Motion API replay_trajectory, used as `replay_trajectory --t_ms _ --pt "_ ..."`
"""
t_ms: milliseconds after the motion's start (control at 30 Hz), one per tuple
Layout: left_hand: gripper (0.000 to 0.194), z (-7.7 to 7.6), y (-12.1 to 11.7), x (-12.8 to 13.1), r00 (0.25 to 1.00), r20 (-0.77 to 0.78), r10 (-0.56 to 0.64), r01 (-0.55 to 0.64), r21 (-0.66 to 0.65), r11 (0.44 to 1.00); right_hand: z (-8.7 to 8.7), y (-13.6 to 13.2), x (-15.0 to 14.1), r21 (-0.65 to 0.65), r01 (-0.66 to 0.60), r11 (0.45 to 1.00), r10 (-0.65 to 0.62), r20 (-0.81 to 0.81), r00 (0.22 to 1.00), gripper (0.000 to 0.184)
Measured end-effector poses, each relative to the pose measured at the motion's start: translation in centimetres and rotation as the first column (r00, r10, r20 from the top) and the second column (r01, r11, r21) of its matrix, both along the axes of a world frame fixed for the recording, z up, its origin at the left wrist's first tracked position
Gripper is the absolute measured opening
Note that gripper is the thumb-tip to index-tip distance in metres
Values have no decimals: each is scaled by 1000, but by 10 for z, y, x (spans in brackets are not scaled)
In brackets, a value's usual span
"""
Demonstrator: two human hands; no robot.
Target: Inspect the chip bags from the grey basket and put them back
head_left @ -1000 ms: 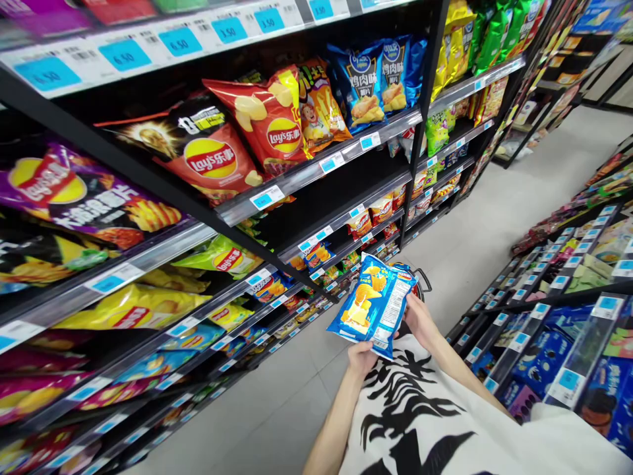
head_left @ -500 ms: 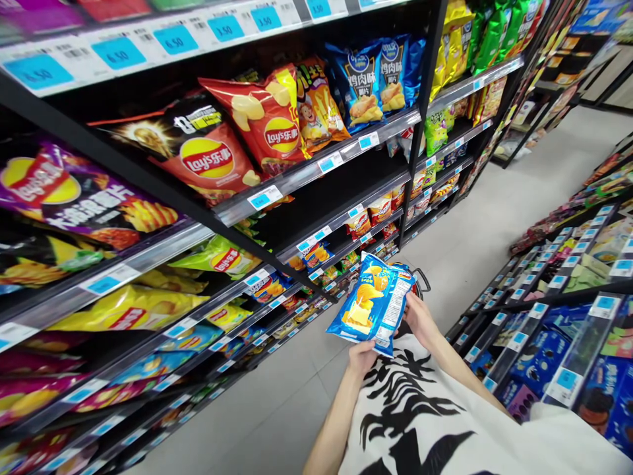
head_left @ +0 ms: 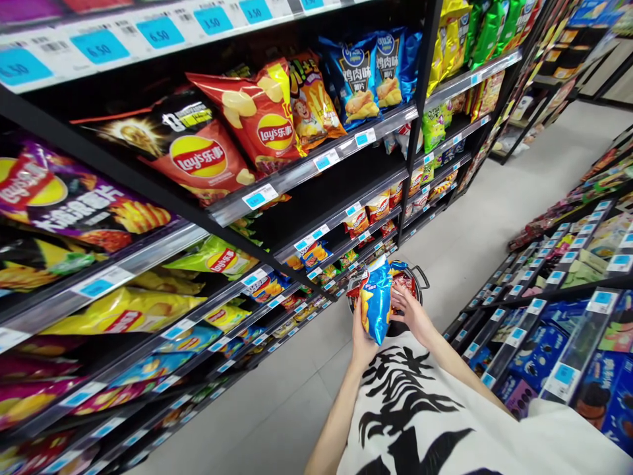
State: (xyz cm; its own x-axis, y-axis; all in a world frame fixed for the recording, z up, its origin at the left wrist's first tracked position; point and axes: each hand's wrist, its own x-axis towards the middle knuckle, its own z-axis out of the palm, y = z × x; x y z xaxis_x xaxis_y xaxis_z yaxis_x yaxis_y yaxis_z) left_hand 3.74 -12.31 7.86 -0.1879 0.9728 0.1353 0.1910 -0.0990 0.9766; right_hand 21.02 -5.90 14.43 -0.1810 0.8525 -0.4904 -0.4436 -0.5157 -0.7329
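Note:
A blue chip bag stands on edge between my hands, low in the aisle in front of my white printed shirt. My left hand grips its lower left side with fingers wrapped on it. On the bag's right side, my right hand presses with spread fingers. Just behind the bag is a black shopping basket with red and blue packets inside.
Black shelves full of chip bags with blue price tags run along the left. Lower shelves of biscuits and sweets line the right. A grey tiled aisle floor runs ahead between them.
The blue bag turned from face-up to edge-on and moved down and away, closer to the basket. Both hands followed it.

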Motion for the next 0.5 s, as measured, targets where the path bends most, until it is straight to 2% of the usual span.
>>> replay_trajectory --t_ms 100,267,367,500 --pt "99 1 0 -3 960 -280 -13 30 56 998 5 -3 -3 17 -50 999 49 16 999 67" --pt "99 16 -2 -6 780 -616 -106 188 70 980 8 -9 -5 33 -41 999 39 44 998 66" --pt "103 21 -3 -4 746 -652 -137 235 66 970 5 -10 -5 72 -6 997 0 81 997 74" --pt "114 20 -4 0 822 -522 -227 275 15 961 -6 -6 0 118 25 993 -46 182 982 74"
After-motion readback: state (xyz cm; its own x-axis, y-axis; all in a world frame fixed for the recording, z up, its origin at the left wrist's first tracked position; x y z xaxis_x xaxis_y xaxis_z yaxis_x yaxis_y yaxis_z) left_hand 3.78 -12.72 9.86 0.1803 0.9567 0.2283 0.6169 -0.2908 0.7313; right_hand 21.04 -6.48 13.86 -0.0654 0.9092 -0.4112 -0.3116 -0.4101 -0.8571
